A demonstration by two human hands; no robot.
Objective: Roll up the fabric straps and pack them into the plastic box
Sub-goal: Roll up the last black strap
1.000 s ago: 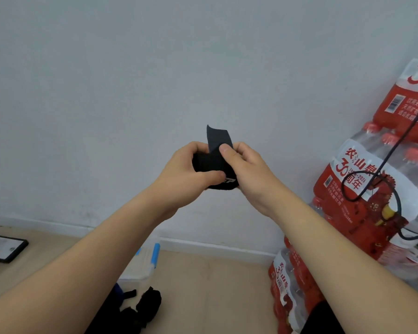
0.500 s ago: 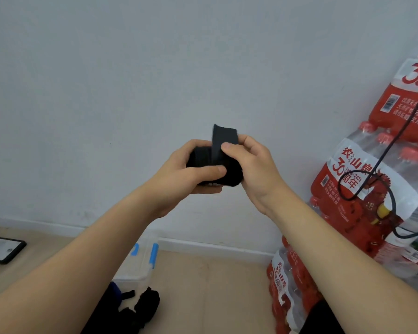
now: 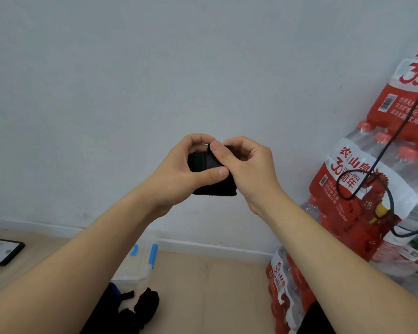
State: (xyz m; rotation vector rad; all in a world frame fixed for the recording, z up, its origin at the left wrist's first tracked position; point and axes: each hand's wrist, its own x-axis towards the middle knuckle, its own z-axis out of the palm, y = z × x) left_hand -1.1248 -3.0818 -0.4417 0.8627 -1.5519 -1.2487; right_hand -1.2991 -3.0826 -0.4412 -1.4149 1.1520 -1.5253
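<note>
Plastic box (image 3: pixel 140 268) half hidden behind forearm (image 3: pixel 94 249); bottle packs (image 3: pixel 362 201) cut by right edge.

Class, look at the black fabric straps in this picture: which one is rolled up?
The strap gripped between the left hand and right hand, before the wall. The other straps lie loose on the floor beside the plastic box.

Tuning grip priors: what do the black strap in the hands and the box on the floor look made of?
The strap looks like woven fabric, matte black: no shine, bends into a soft roll. The box looks like translucent plastic, smooth: milky walls, blue clips.
</note>
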